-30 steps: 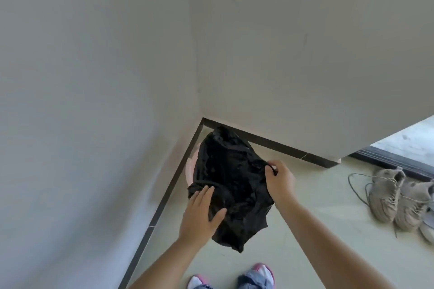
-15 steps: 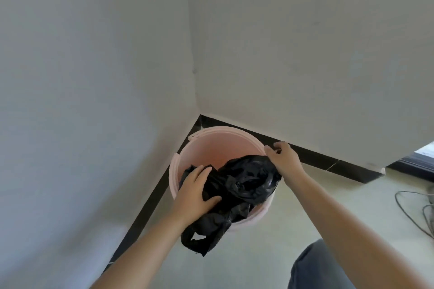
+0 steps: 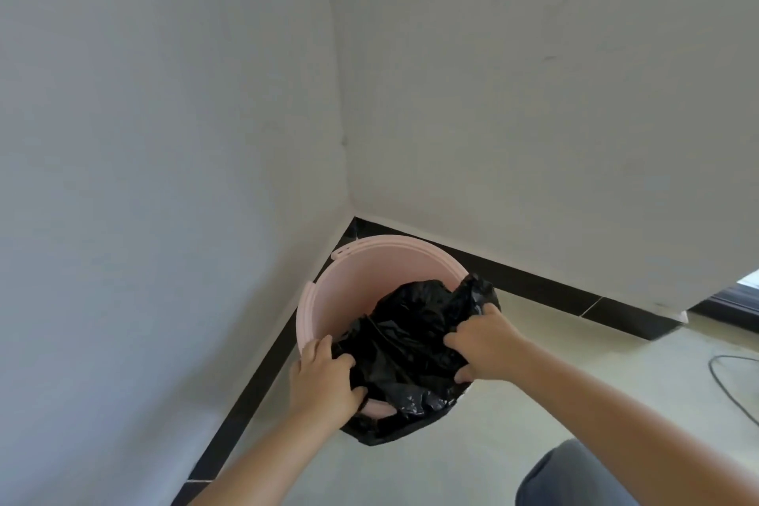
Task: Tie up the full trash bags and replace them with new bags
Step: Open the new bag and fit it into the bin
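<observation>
A pink round bin (image 3: 353, 283) stands on the floor in the corner of two walls. A crumpled black trash bag (image 3: 410, 337) lies in its mouth and hangs over the near rim and the right rim. My left hand (image 3: 324, 378) grips the bag at the near left rim, fingers curled into the plastic. My right hand (image 3: 484, 345) grips the bag at the right side, fingers dug into the folds. The inside of the bin's far wall is bare pink.
White walls meet just behind the bin, with a black skirting strip (image 3: 566, 296) along the floor. A thin cable (image 3: 731, 386) lies on the pale floor at the right. My grey trouser knee (image 3: 575, 477) is at the bottom right.
The bag came down from held up in the air into the bin's mouth. Both hands moved nearer each other, and the bag now drapes over the near and right rim.
</observation>
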Demonstrator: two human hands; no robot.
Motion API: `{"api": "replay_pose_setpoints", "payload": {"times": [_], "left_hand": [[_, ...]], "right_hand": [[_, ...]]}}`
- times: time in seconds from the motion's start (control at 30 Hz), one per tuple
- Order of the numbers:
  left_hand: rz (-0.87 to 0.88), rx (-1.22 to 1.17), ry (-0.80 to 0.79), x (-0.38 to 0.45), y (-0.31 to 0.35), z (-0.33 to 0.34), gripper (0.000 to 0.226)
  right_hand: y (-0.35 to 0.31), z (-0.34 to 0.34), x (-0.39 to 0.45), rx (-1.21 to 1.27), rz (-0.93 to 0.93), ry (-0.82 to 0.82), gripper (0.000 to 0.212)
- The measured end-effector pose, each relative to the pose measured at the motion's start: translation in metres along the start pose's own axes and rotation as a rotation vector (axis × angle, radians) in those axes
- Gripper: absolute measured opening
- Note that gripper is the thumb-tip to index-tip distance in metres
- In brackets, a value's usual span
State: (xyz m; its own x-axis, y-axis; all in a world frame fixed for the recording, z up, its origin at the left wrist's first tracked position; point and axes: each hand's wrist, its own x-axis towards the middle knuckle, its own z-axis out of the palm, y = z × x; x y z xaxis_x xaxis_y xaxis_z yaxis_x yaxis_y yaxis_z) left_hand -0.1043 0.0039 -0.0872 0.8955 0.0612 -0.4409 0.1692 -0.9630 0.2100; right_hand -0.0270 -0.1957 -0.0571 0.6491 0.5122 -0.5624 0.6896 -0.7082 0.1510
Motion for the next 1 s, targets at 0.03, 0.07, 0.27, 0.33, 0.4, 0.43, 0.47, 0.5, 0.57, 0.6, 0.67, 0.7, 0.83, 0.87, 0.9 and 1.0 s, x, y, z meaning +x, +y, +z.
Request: {"api": "replay_pose_setpoints", "payload": {"times": [0.03, 0.07, 0.27, 0.33, 0.4, 0.43, 0.47, 0.5, 0.57, 0.6, 0.67, 0.7, 0.83, 0.87, 0.9, 1.0], "left_hand": [[-0.003, -0.007, 0.005, -0.001, -0.001, 0.001, 0.040], [0.009, -0.021, 0.026, -0.002, -0.002, 0.001, 0.034], [0.048, -0.192, 0.231, -0.003, -0.025, -0.004, 0.025], [0.014, -0.180, 0.302, -0.003, -0.039, -0.010, 0.035], [-0.026, -0.118, 0.367, -0.004, -0.051, -0.020, 0.045], [-0.059, -0.076, 0.369, -0.003, -0.056, -0.027, 0.050], [-0.103, -0.026, 0.364, -0.002, -0.061, -0.033, 0.052], [-0.149, 0.015, 0.364, 0.001, -0.065, -0.039, 0.051], [-0.243, 0.069, 0.318, 0.005, -0.069, -0.048, 0.048], [-0.285, 0.064, 0.272, 0.007, -0.069, -0.051, 0.052], [-0.347, 0.005, 0.201, 0.010, -0.060, -0.052, 0.063], [-0.356, -0.025, 0.226, 0.012, -0.053, -0.050, 0.068], [0.079, -0.124, 0.648, 0.006, -0.026, -0.036, 0.062], [0.287, -0.143, 0.637, 0.002, -0.020, -0.035, 0.061], [0.473, -0.105, 0.543, -0.001, -0.014, -0.031, 0.066], [0.617, 0.020, 0.040, -0.018, 0.005, -0.022, 0.074]], "right_hand": [[0.004, -0.001, -0.002, 0.015, -0.002, -0.011, 0.035], [0.009, -0.002, -0.004, 0.058, -0.008, -0.010, 0.030], [0.043, -0.006, -0.012, 0.958, 0.330, 0.399, 0.023], [0.053, -0.007, -0.011, 1.263, 0.510, 0.497, 0.025], [0.062, -0.007, -0.008, 1.443, 0.563, 0.482, 0.027], [0.066, -0.008, -0.007, 1.508, 0.541, 0.426, 0.028], [0.069, -0.010, -0.007, 1.554, 0.507, 0.348, 0.029], [0.070, -0.011, -0.008, 1.563, 0.477, 0.272, 0.030], [0.069, -0.014, -0.009, 1.471, 0.460, 0.214, 0.032], [0.067, -0.015, -0.008, 1.372, 0.466, 0.227, 0.035], [0.060, -0.014, -0.005, 1.127, 0.497, 0.306, 0.036], [0.056, -0.013, -0.005, 1.064, 0.509, 0.350, 0.033], [0.043, -0.012, -0.013, 0.779, 0.367, 0.254, 0.058], [0.042, -0.009, -0.014, 0.645, 0.327, 0.176, 0.061], [0.041, -0.006, -0.016, 0.533, 0.309, 0.112, 0.056], [0.043, 0.001, -0.018, 0.427, 0.362, 0.055, 0.032]]}}
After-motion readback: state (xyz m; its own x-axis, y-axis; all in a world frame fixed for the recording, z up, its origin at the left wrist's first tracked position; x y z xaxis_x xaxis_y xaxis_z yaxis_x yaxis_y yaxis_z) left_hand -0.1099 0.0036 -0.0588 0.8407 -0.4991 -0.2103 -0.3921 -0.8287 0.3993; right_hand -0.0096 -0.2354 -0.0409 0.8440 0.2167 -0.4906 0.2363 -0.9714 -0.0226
